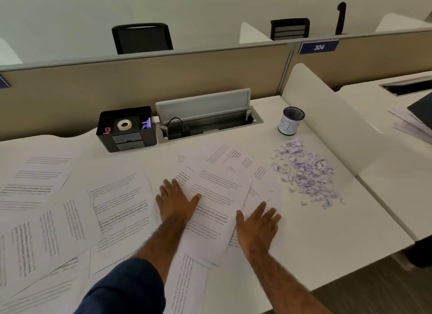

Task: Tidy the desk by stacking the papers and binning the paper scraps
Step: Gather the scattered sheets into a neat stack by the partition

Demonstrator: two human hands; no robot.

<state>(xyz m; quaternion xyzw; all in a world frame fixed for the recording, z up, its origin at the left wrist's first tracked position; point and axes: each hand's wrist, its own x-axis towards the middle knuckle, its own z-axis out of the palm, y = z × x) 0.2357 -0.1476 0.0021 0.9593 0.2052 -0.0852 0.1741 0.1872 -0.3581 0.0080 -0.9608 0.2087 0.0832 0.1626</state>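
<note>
While scraps [306,173] lie heaped just before the bin [291,120], the left hand [176,203] and right hand [257,224] rest flat, fingers straight, atop overlapping papers [217,189] lying left of it.

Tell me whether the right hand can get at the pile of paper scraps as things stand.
Probably yes. The right hand lies flat on the loose sheets, holding nothing, and the pile of paper scraps sits just beyond it to the right on bare desk, with nothing standing between them.
</note>
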